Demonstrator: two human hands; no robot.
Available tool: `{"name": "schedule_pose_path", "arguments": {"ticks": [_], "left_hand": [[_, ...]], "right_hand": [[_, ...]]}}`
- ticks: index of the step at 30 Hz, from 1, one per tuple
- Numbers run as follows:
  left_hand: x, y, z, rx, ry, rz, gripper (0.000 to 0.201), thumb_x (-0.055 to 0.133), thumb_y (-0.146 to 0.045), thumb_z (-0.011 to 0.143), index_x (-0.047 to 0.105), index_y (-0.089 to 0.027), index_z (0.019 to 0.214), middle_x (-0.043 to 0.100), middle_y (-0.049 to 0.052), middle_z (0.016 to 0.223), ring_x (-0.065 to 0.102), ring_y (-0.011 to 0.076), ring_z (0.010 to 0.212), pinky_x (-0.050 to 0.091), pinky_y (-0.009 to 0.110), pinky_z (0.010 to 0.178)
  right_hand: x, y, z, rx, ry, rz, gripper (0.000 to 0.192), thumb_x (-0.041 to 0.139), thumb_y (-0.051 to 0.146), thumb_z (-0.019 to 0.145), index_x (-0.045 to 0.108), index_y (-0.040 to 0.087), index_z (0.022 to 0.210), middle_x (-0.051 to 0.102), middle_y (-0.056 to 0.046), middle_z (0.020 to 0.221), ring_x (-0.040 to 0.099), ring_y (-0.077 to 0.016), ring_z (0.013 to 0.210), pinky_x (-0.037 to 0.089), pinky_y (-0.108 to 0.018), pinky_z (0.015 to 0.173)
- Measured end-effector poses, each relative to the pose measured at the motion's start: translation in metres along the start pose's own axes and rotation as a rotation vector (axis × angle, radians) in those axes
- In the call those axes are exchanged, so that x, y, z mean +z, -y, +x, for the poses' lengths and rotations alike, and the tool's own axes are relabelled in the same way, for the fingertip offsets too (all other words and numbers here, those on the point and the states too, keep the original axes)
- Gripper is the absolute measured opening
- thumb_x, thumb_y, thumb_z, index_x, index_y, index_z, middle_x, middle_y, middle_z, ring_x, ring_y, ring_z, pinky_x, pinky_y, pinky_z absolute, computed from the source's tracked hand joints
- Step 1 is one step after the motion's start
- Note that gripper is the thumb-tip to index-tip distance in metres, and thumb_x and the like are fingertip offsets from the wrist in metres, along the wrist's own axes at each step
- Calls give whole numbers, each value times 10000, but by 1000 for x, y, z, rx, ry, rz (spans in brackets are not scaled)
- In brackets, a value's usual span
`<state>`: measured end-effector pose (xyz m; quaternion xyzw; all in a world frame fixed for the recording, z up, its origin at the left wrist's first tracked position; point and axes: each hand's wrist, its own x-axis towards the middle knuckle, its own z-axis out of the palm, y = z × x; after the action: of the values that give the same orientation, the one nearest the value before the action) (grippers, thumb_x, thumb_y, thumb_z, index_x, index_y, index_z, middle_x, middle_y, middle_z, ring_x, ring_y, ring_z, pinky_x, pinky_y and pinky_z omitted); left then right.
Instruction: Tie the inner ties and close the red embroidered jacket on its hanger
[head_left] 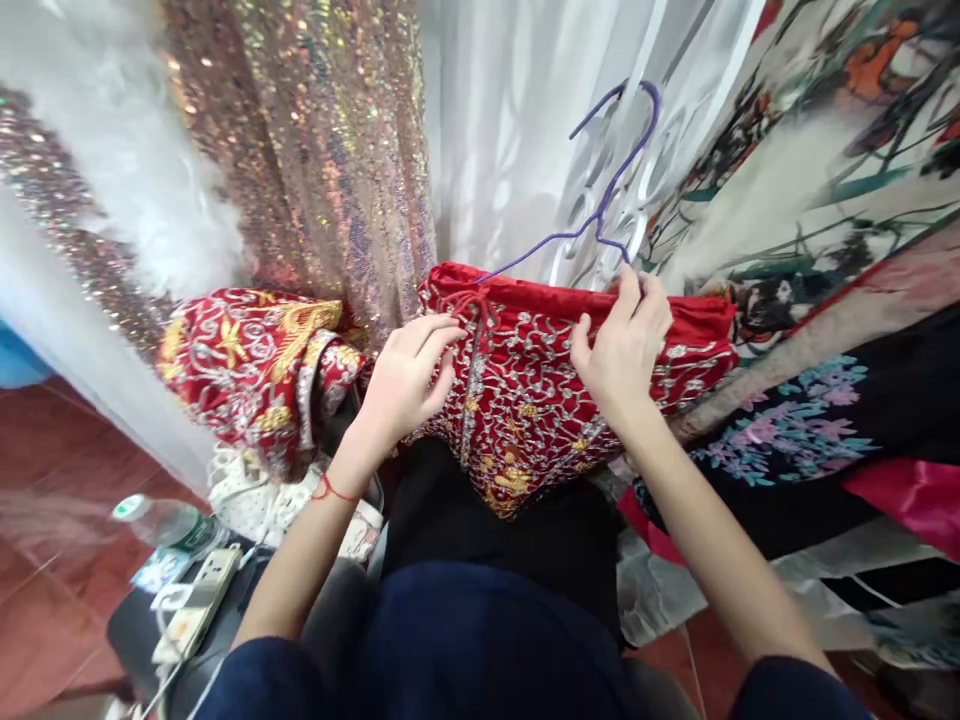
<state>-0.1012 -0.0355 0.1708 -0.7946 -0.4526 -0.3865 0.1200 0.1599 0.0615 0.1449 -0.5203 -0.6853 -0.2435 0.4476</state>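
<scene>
Two hands on one red embroidered garment (pixel 525 400), held up in front of the body. Left hand (pixel 405 380) curled loosely against the garment's left edge, fingertips at the red tie cord (pixel 469 300) near the top; no firm grip visible. Red string bracelet (pixel 334 490) on that wrist. Right hand (pixel 622 345) pinching the top hem of the garment, thumb in front, fingers over the edge, just under the neck of a purple wire hanger (pixel 607 190). Garment draped over the hanger's bar, lower part hanging down over dark trousers (pixel 480 530).

Left of the garment: second red embroidered piece (pixel 247 365), bunched, apart from both hands. Behind: sequined fabric (pixel 315 150), white feather trim (pixel 142 190), white satin (pixel 502 130). Right: printed floral fabrics (pixel 810 150), black cloth with flowers (pixel 810 430). Lower left, on a dark surface: water bottle (pixel 169 522), white power strip (pixel 196 600). Reddish tiled floor (pixel 45 480) beneath.
</scene>
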Motion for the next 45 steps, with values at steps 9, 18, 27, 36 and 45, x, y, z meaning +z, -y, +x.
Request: {"name": "schedule_pose_path", "arguments": {"ticks": [9, 18, 27, 36, 45], "left_hand": [[-84, 12, -101, -554, -66, 568, 963, 749, -300, 744, 252, -51, 1530, 130, 346, 1631, 86, 477, 1539, 203, 666, 1175], [-93, 56, -115, -763, -79, 553, 277, 414, -123, 844, 652, -113, 985, 733, 221, 987, 682, 363, 1046, 456, 509, 958], [-129, 31, -113, -538, -133, 226, 354, 441, -157, 886, 654, -190, 1166, 765, 68, 988, 693, 229, 936, 479, 376, 943], [-154, -42, -120, -231, 26, 72, 603, 567, -417, 954, 405, -194, 1490, 540, 126, 1491, 512, 252, 1373, 408, 418, 1143], [-159, -17, -121, -496, -300, 108, 315, 653, -392, 888, 691, -217, 1148, 767, 52, 1079, 705, 224, 962, 504, 325, 881]], "right_hand": [[-17, 153, -34, -600, 380, 174, 475, 413, 104, 918, 492, 16, 1378, 407, -339, 1496, 366, -413, 1426, 397, -554, 1046], [-29, 257, -28, -1390, 215, 243, 267, 359, 149, 1009, 620, 123, 1061, 673, -170, 1145, 629, -253, 1038, 463, -374, 811], [25, 254, -32, -1102, -215, 454, 317, 431, 205, 981, 542, 166, 1275, 616, -179, 1282, 521, -277, 1219, 396, -479, 977], [-7, 220, -11, -980, 44, 463, 302, 397, 267, 999, 660, 146, 1085, 701, -130, 995, 553, -238, 856, 407, -366, 739], [-32, 179, 39, -482, 31, 569, 317, 356, 274, 988, 618, 154, 1121, 721, -85, 900, 679, -203, 793, 498, -314, 713]]}}
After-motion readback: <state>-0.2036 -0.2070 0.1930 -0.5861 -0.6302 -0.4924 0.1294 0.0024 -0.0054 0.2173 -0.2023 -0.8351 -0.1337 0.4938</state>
